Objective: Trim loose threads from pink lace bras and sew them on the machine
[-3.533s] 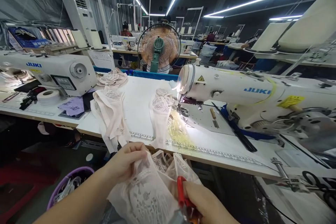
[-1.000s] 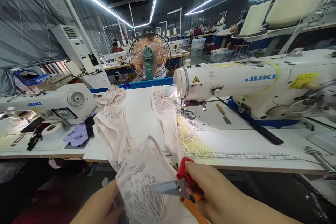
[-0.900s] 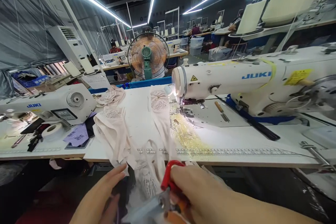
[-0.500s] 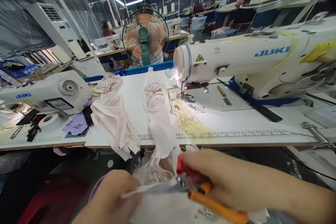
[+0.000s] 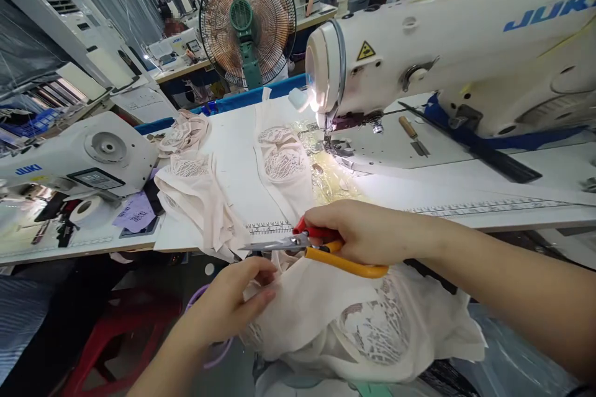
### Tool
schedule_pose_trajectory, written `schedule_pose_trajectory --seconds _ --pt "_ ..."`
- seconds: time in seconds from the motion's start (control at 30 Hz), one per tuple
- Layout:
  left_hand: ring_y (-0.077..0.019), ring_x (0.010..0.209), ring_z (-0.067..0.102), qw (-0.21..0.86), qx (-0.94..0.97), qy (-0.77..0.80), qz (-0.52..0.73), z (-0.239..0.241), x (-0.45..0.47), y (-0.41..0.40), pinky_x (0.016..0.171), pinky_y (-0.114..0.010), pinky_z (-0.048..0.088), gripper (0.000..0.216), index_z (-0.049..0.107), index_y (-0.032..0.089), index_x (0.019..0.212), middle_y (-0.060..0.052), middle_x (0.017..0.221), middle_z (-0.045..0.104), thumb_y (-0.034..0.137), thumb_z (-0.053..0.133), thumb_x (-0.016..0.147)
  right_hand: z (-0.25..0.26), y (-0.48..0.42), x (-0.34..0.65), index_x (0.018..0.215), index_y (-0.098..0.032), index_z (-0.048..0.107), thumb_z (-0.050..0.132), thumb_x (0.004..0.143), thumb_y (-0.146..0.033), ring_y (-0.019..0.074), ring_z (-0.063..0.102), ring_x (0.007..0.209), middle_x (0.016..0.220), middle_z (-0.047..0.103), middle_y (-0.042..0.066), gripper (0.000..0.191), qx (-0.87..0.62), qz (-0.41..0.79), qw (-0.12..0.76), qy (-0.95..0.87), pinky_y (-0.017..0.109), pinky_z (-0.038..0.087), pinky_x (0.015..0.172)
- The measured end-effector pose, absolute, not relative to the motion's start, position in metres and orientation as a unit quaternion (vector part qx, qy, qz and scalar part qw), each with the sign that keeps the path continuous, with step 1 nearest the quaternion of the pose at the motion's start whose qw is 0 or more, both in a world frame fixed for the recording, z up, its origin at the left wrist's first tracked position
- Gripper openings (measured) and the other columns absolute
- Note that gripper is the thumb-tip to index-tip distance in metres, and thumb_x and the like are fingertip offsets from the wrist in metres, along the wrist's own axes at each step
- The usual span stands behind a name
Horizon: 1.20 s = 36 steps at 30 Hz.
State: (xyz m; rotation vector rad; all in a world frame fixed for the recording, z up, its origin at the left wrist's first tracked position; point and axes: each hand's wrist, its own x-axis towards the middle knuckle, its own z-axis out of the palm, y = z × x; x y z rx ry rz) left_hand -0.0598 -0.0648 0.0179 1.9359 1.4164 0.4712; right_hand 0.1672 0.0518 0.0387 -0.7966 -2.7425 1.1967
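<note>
My right hand (image 5: 367, 232) is closed round red-and-yellow-handled scissors (image 5: 316, 247), blades pointing left just above the table's front edge. My left hand (image 5: 228, 307) pinches the edge of a pale pink lace garment (image 5: 349, 316) that lies bunched on my lap below the scissors. A strip of the same fabric runs up from it onto the white sewing table (image 5: 233, 155) toward the needle of the Juki sewing machine (image 5: 442, 43).
More pink lace pieces (image 5: 195, 192) are piled on the table's left part. A second Juki machine (image 5: 79, 155) and a tape roll (image 5: 88, 211) stand at the left. A fan (image 5: 246, 18) stands behind. A red stool (image 5: 125, 335) sits low left.
My view has tilted down and closer. The scissors have risen to the table edge, and the garment now lies spread on my lap with my left hand pinching its edge.
</note>
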Motion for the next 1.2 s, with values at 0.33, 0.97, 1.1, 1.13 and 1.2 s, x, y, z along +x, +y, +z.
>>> schedule_pose_trajectory --seconds 0.33,0.97,1.1,1.13,1.2 --pt "-0.0135 0.067 0.052 0.543 0.526 0.527 0.389 -0.004 -0.034 -0.048 0.062 -0.024 0.043 0.023 0.061 0.016 0.075 -0.003 0.072 0.058 0.037 0.069 0.072 0.060 0.059 0.158 0.064 -0.021 0.036 0.051 0.073 -0.024 0.0111 0.036 0.052 0.061 0.046 -0.003 0.018 -0.180 0.356 -0.001 -0.917 0.024 0.026 0.045" --pt "-0.0116 0.065 0.049 0.596 0.393 0.543 0.443 0.002 -0.021 -0.034 0.064 -0.023 0.039 0.027 0.061 0.014 0.066 -0.001 0.068 0.057 0.032 0.079 0.059 0.061 0.069 0.154 0.062 -0.021 0.036 0.053 0.072 -0.025 0.0101 0.039 0.050 0.060 0.047 -0.004 0.020 -0.177 0.350 0.026 -0.920 0.023 0.030 0.045" --pt "-0.0132 0.066 0.052 0.601 0.395 0.542 0.434 0.002 -0.020 -0.034 0.066 -0.025 0.041 0.026 0.061 0.014 0.065 -0.002 0.070 0.060 0.033 0.078 0.060 0.058 0.070 0.153 0.063 -0.021 0.036 0.052 0.072 -0.026 0.0109 0.040 0.050 0.060 0.047 -0.003 0.020 -0.174 0.356 0.024 -0.918 0.024 0.030 0.045" --pt "-0.0135 0.067 0.052 0.603 0.397 0.540 0.433 0.002 -0.021 -0.034 0.066 -0.025 0.041 0.025 0.061 0.014 0.065 -0.002 0.070 0.060 0.032 0.078 0.060 0.057 0.070 0.153 0.063 -0.021 0.036 0.053 0.072 -0.026 0.0111 0.040 0.050 0.061 0.047 -0.003 0.020 -0.173 0.355 0.025 -0.918 0.024 0.030 0.045" --pt "-0.0138 0.068 0.053 0.604 0.400 0.537 0.432 0.001 -0.021 -0.034 0.066 -0.025 0.041 0.025 0.061 0.014 0.064 -0.002 0.070 0.060 0.032 0.077 0.061 0.057 0.070 0.152 0.063 -0.021 0.036 0.053 0.071 -0.024 0.0113 0.040 0.051 0.061 0.047 -0.003 0.019 -0.172 0.355 0.026 -0.919 0.024 0.029 0.045"
